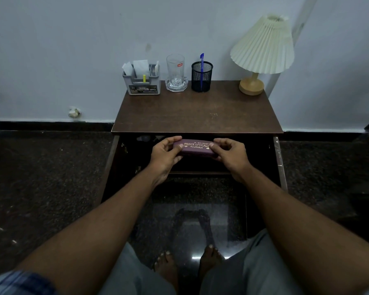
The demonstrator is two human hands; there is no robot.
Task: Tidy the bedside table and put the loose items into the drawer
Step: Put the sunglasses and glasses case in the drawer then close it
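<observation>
**Both hands hold the spectacle case at the open drawer**

The purple spectacle case (197,148), printed in gold with "PRINCE OPTICALS ROURKELA", lies level and lengthwise between the two hands, just in front of and below the front edge of the bedside table's brown surface (196,111). It is over the dark inside of the pulled-out drawer (110,165). The drawer is too dark to show whether the case rests on its bottom or hangs above it.

The left hand (165,155) has its grip clamped on the left end of the case. Its thumb (178,146) is on the near top face and its fingers (173,139) curl over the far side. The right hand (229,155) mirrors this on the right end, with its thumb (212,145) on the lid and its curled fingers (222,141) wrapped behind. Neither grip is spread wider than the case itself, and the printed lid shows between the thumbs. Both forearms reach forward from the bottom of the view.

Along the back of the surface, against the wall, several things stand in a row:
- a grey desk organiser (144,84) holding paper slips
- a tall clear glass (175,69) set in a cut-glass dish (176,85)
- a black mesh pen cup (201,78) with one blue pen (201,60) in it
- a lamp (262,45) with a pleated cream shade and a wooden base, at the right rear corner

Something dim lies at the back left of the drawer, too dark to identify.
</observation>
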